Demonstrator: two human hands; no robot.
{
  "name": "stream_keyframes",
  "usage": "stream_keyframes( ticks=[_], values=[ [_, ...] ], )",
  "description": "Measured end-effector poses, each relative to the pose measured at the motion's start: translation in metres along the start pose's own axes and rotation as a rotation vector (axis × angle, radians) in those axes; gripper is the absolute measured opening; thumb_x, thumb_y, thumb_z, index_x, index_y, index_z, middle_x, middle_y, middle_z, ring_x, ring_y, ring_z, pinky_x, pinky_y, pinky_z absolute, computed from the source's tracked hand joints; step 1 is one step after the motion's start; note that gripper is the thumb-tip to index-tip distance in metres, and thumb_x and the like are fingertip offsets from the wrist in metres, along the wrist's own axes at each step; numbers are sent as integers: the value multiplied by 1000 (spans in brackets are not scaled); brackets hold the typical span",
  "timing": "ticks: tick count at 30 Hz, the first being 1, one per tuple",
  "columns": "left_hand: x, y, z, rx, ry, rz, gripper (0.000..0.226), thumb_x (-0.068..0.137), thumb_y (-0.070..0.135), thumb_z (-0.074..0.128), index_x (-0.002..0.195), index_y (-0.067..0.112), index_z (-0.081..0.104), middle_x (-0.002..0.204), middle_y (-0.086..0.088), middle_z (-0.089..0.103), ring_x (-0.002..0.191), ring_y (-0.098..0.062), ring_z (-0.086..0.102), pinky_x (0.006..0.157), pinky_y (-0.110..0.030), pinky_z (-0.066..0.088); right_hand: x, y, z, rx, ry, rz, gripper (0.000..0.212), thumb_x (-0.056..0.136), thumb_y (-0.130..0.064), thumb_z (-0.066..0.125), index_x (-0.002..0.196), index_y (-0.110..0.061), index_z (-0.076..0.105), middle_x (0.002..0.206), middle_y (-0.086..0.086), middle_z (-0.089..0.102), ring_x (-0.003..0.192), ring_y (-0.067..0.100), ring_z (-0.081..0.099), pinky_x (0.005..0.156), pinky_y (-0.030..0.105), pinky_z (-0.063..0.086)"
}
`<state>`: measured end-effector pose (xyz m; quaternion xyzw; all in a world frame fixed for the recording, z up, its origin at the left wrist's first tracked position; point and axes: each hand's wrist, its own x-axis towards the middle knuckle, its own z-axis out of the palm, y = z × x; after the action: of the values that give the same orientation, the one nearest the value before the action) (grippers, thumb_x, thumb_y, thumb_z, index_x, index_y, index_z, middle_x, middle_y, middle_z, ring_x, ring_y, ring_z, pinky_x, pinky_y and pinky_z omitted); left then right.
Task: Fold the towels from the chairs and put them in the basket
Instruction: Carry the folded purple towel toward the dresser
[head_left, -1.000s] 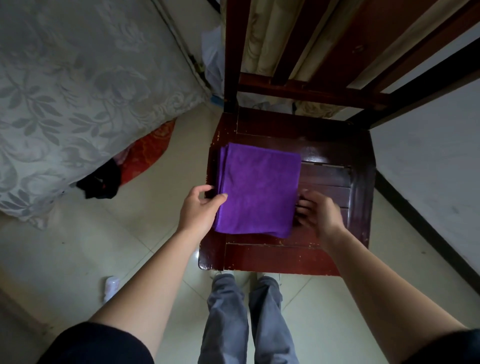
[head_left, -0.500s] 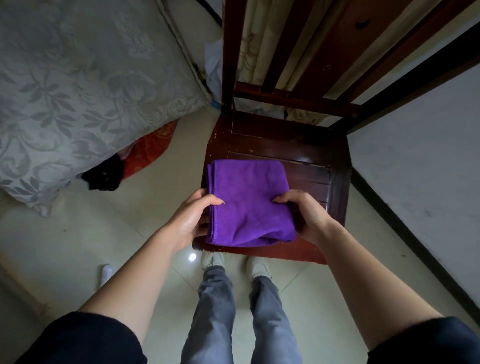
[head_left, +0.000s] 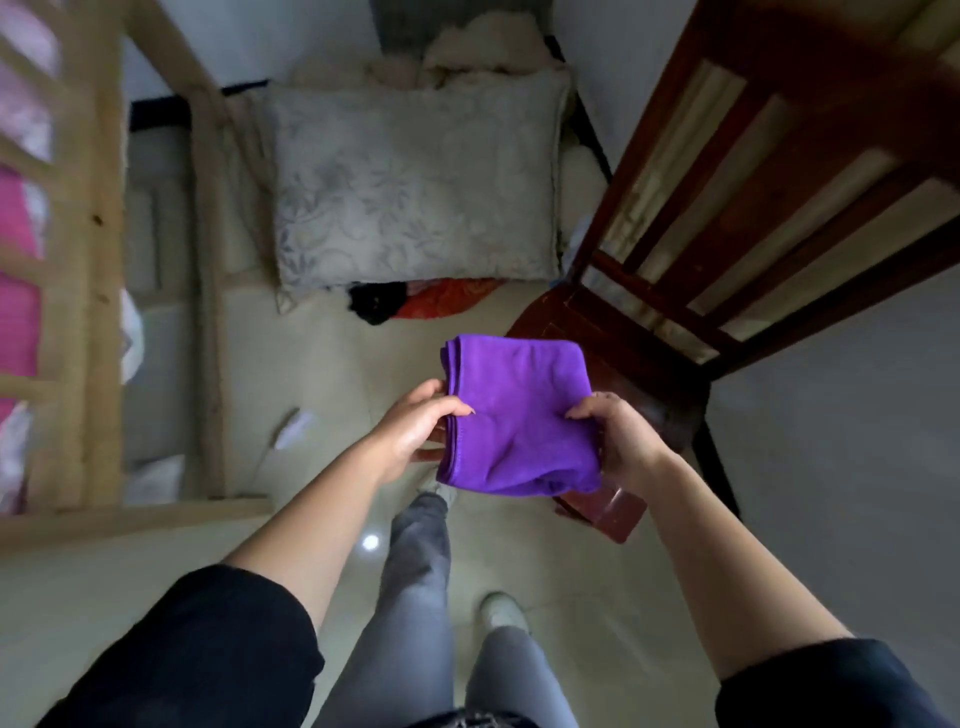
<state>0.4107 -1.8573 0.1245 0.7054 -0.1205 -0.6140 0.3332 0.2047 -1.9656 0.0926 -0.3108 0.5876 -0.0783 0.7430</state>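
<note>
A folded purple towel (head_left: 517, 410) is held in the air between both hands, above the floor and left of the dark wooden chair (head_left: 649, 358). My left hand (head_left: 415, 428) grips its left edge, thumb on top and fingers underneath. My right hand (head_left: 618, 439) grips its right edge the same way. The chair seat is bare where it shows. No basket is in view.
A grey patterned pillow (head_left: 415, 182) lies on the floor ahead, with black and red cloth (head_left: 415, 301) at its near edge. A pale wooden frame (head_left: 98, 260) stands at the left. My legs and shoes (head_left: 498, 610) are below on the shiny tiles.
The towel has been lifted off the chair seat and carried left. My view has swung left, so the chair now sits at the right and the wooden frame has appeared.
</note>
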Motion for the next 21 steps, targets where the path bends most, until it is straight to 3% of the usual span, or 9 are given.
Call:
stream_keyframes(
  ticks=[5,8,14,17,19,21],
  values=[
    [-108,-55,-15,-240,148,46,14,82,14,60,92,23,57,84,-1,61,72,-15,57,64,-25,44,-63,7,41,-226,-190,-53,61,37,-19,75,97,-6,66,102,25,62,97,40,61,81,45,42],
    [-174,-84,-41,-368,254,86,12,82,14,60,86,24,55,79,0,59,69,-15,57,64,-25,46,-109,10,90,-398,-363,-70,66,42,-20,72,104,3,68,102,24,62,94,37,58,82,42,40],
    [-299,-130,-108,-568,411,180,37,61,25,64,98,25,57,85,0,57,71,-17,55,62,-24,47,-186,29,209,-569,-585,-164,52,46,-23,70,97,-13,68,103,16,59,95,31,52,84,41,36],
    [-364,-169,-156,-693,520,261,36,58,26,62,93,21,56,77,1,53,65,-14,50,56,-24,40,-228,51,288,-655,-714,-176,34,47,-19,70,80,-13,69,96,14,58,92,31,48,83,39,35],
    [-401,-196,-187,-780,591,298,30,58,25,61,87,20,57,74,2,53,63,-14,50,53,-21,40,-256,69,339,-676,-819,-181,13,49,-16,67,62,-17,67,75,8,60,77,28,49,72,34,36],
    [-434,-222,-216,-856,645,330,29,57,23,60,85,19,57,77,1,52,66,-15,49,56,-24,40,-280,91,388,-707,-888,-182,11,46,-16,68,56,-18,63,65,5,56,66,23,46,62,32,34]
  ],
)
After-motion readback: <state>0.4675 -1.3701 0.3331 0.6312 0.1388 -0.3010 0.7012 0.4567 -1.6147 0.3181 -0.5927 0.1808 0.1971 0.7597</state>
